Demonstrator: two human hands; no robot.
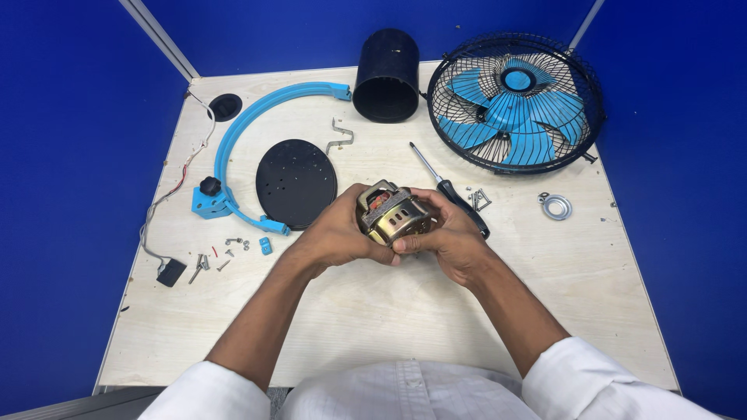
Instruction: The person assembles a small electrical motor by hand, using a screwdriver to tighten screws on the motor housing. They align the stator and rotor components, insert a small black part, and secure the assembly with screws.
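Motor (391, 215) gripped by both hands.

This looks like a small repair or assembly workstation, set up as a booth rather than a home or shop. A pale wooden worktable (373, 311) fills the space, closed in on the left, far and right sides by plain deep-blue partition walls (70, 155) joined by light metal corner posts (159, 37). The tabletop carries a taken-apart electric fan: a black wire cage with blue blades (515, 101) at the far right, a black cylindrical housing (387, 75) at the far middle, a curved blue bracket (249, 124) and round black plate (296, 182) to the left. A screwdriver (447, 189) and loose screws (226, 253) lie about.
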